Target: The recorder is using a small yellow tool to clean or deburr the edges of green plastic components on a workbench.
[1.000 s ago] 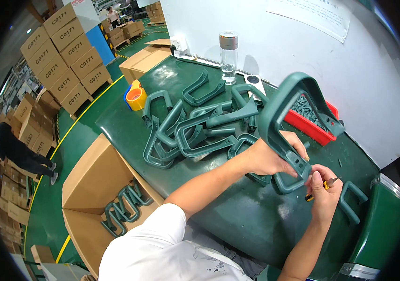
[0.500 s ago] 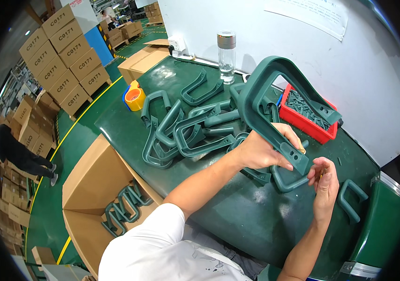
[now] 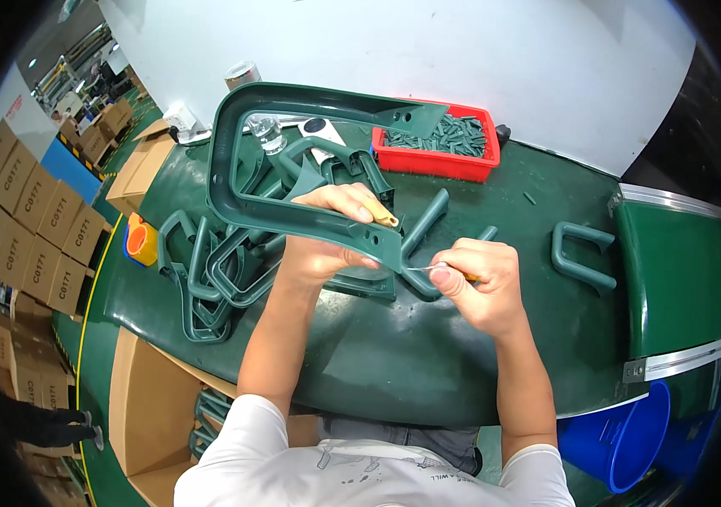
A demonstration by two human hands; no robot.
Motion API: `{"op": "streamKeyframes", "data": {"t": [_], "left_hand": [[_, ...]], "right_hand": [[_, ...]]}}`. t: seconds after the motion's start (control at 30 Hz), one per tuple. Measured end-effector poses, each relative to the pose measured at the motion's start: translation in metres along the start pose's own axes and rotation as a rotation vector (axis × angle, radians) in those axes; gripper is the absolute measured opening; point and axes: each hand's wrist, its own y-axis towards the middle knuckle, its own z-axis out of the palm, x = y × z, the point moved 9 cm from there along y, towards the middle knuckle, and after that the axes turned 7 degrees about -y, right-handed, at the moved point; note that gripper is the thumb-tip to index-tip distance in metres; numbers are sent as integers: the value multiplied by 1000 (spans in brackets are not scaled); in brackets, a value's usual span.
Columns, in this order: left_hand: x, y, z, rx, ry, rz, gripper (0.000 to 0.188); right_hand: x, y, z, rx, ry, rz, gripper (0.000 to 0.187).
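Observation:
My left hand (image 3: 314, 260) is closed around one leg of a large green U-shaped plastic handle (image 3: 301, 220), holding it above the table. A yellow finger cover (image 3: 380, 213) sits on one of its fingers, and two holes show near the leg's tip. My right hand (image 3: 487, 283) grips a small knife whose thin blade (image 3: 422, 268) meets the tip of that leg; a bit of its yellow grip shows past the fingers. Behind and below the held piece lie several more green handles (image 3: 195, 272), partly hidden. One handle (image 3: 578, 272) lies apart on the right.
Against the wall, a red bin (image 3: 432, 166) holds small green pieces. A clear bottle (image 3: 267, 135) and a yellow tape roll (image 3: 142, 243) stand on the table (image 3: 453, 372). An open carton (image 3: 145, 397) with handles is at lower left, a green conveyor (image 3: 681, 270) and blue bucket (image 3: 618, 439) at right.
The view has swung to the right. The held handle has tilted flatter, and my right hand has brought the knife blade to its leg tip from just beside it.

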Motion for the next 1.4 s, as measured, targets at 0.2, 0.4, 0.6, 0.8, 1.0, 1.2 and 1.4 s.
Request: {"op": "streamKeyframes", "data": {"t": [0.2,0.4,0.6,0.8,1.0,1.2,1.4], "left_hand": [[-2,-1,4,-6,-3,-35,43],[2,-2,4,-5,-24,-41,43],[6,-3,4,-25,-36,-64,44],[12,-6,10,-42,-32,-90,43],[16,-3,45,201,95,-55,43],[15,-5,12,-35,0,-121,42],[20,-7,15,7,-18,-127,43]], "right_hand": [[5,0,4,10,-24,-17,24],[6,1,4,13,-51,-33,22],[7,1,-1,-68,-79,-60,21],[2,0,-7,-130,-98,-34,20],[-17,-3,-16,-268,-49,68,20],[-11,-3,-31,-227,224,84,28],[-23,-8,14,185,408,342,41]]}}
